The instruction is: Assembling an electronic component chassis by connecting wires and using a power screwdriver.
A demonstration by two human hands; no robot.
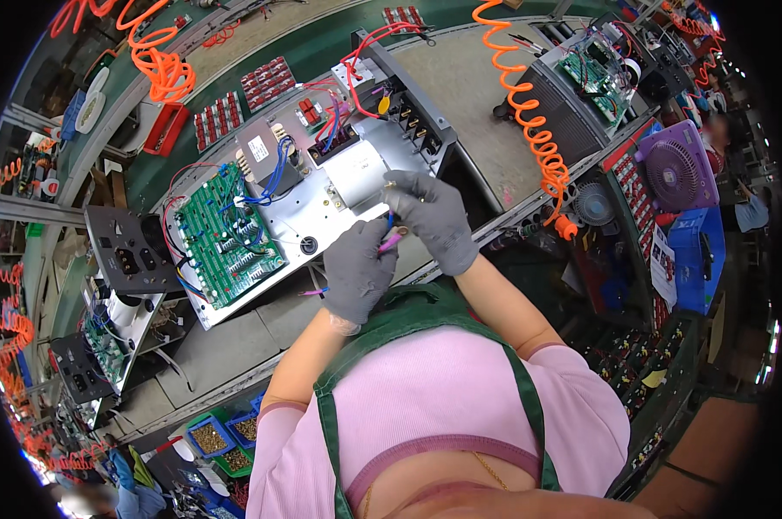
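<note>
Both my hands wear grey gloves and meet over the near edge of an opened metal chassis (298, 218). My left hand (356, 266) is closed on a pink wire (393, 239) with a ring-like metal end. Beside it, my right hand (436, 218) has its fingers pinched around something small, mostly hidden by the glove. Just beyond the fingers lies a shiny silver cylinder (355, 173) mounted on the chassis. A green circuit board (222, 232) covers the chassis's left end, and a black panel (130, 251) hangs off that side by wires. Red wires (356, 65) loop over the far end.
Orange coiled hoses (529, 117) hang at the right and upper left (162, 69). Red parts (268, 82) and a red bin (164, 128) sit behind the chassis. Another unit (594, 78) stands far right, near a purple fan (675, 169). Blue bins of small parts (208, 437) are lower left.
</note>
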